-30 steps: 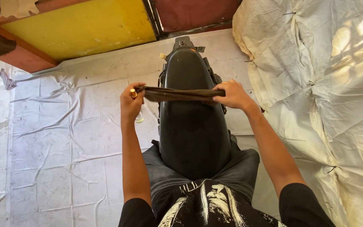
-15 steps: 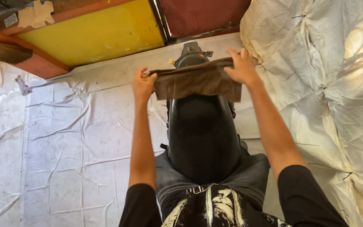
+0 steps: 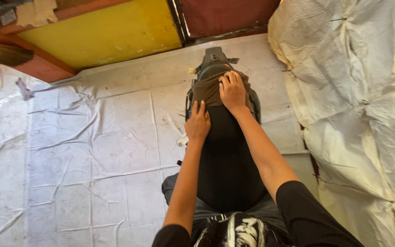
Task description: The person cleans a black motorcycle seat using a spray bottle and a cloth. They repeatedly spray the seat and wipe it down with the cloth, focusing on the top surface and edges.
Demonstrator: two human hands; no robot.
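Note:
A long black padded seat (image 3: 227, 160) lies lengthwise in front of me, its near end at my lap. A brown cloth cover (image 3: 209, 91) is pulled over its far end. My right hand (image 3: 232, 93) presses flat on top of the brown cover at the far end. My left hand (image 3: 198, 123) rests on the seat's left side, fingers at the cover's lower edge. A dark plastic base part (image 3: 216, 57) sticks out beyond the seat's far end.
White woven sheeting (image 3: 92, 151) covers the floor. Large bulging white sacks (image 3: 366, 105) rise on the right. A yellow panel (image 3: 101, 32) and a dark red panel (image 3: 225, 16) stand at the back, with a broom (image 3: 3, 52) at the far left.
Both hands carried the brown cover from the seat's middle to its far end and pulled it down over the tip. They now press on it instead of holding it stretched.

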